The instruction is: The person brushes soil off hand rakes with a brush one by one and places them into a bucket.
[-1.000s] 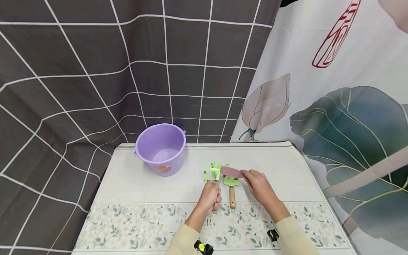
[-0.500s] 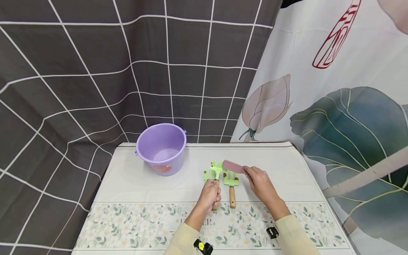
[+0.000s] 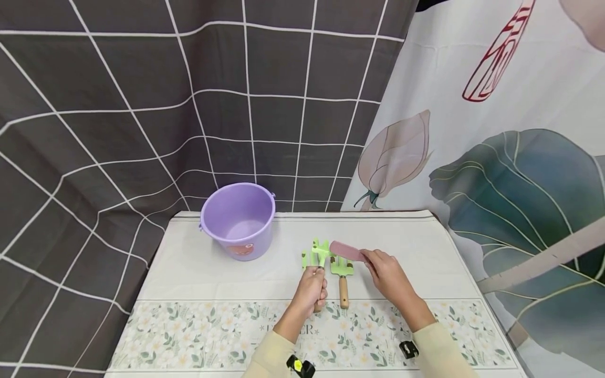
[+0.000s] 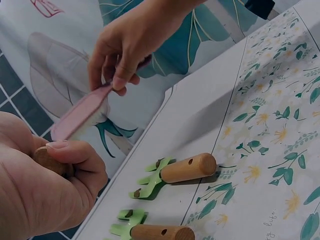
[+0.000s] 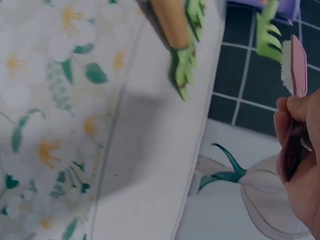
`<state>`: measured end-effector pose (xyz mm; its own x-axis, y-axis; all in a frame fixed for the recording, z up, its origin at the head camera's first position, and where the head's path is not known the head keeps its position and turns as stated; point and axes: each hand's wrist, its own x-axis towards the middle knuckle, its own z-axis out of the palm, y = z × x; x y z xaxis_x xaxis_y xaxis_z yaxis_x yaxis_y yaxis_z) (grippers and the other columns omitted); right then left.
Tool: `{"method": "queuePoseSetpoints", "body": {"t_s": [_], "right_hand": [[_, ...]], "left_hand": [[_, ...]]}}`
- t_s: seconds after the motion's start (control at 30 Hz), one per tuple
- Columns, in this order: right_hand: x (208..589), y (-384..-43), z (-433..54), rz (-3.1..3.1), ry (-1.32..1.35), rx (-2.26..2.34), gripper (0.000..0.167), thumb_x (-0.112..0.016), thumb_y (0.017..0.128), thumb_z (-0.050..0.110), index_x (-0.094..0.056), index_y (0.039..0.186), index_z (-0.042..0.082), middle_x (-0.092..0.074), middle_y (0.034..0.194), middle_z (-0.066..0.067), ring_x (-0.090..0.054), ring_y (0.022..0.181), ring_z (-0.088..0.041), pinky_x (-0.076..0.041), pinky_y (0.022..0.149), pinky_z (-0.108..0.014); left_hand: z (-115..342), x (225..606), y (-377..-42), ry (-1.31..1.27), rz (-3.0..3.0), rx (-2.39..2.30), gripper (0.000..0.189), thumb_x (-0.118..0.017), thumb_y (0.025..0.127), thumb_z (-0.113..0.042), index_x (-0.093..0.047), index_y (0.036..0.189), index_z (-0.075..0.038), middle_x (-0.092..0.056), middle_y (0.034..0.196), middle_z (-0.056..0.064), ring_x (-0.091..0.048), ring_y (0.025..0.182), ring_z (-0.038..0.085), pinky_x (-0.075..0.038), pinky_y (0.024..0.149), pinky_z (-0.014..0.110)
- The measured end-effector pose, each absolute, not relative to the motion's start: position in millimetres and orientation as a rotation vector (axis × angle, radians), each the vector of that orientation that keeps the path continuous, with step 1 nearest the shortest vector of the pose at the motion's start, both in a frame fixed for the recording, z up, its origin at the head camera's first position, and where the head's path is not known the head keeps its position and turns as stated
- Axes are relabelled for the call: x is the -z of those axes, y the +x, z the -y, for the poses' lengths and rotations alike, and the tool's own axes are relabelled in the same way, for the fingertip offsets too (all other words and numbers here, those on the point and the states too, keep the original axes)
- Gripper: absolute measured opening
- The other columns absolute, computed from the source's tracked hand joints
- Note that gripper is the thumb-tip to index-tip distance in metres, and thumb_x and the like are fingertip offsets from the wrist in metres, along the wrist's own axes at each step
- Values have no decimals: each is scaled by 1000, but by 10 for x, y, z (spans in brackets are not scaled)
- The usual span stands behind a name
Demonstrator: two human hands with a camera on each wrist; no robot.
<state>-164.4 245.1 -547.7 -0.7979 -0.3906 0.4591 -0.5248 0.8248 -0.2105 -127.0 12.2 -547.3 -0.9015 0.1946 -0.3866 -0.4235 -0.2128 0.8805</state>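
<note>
My left hand [image 3: 312,289] grips the wooden handle [image 4: 50,162] of a small green garden rake [image 3: 321,250], its head pointing away from me. In my right hand [image 3: 387,275] is a pink brush [image 3: 347,251], held by its handle. In the right wrist view, its white bristles [image 5: 286,67] face the rake's green tines [image 5: 270,40], right at their tips. Below on the table lies a green garden fork [image 3: 342,269] with a wooden handle. A second green fork [image 4: 129,220] lies beside it, partly hidden behind my left hand in the head view.
A purple bucket [image 3: 249,249] stands at the back left of the table. A white cloth [image 3: 189,273] with a floral band covers the tabletop. Behind hang a dark grid-patterned curtain [image 3: 279,121] and a white flower-print curtain [image 3: 444,79].
The brush in my right hand has shifted slightly up and to the right, then dipped a little beside the rake head. My left hand holds the rake almost still.
</note>
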Motion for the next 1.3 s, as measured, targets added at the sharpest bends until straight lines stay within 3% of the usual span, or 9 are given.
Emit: {"method": "queuePoseSetpoints", "body": {"t_s": [0.23,1.0,1.3], "right_hand": [[5613,-1618,-2371,2607,725,-412,35,-78,90,3,-68,123,4,-70,97,-9,-69,78,-23,-60,65,-39],[5469,-1675,-2402,2602,557,-458,36,-76,90,0,-66,125,1,-69,97,-12,-69,79,-25,-59,65,-40],[5600,-1594,-2279,2598,727,-356,35,-77,91,5,-68,125,5,-69,93,-7,-68,74,-22,-58,62,-39]], "left_hand": [[-118,5470,-1265,-266,-1659,-2166,29,-35,112,-21,-37,133,-2,-45,81,-1,-36,54,4,-29,39,14],[-121,5509,-1247,-278,-1657,-2158,32,-34,112,-22,-35,135,1,-44,82,-2,-36,55,5,-30,40,14],[-121,5515,-1253,-270,-1629,-2166,24,-33,112,-20,-37,130,-4,-45,82,-3,-35,53,2,-29,39,13]]}}
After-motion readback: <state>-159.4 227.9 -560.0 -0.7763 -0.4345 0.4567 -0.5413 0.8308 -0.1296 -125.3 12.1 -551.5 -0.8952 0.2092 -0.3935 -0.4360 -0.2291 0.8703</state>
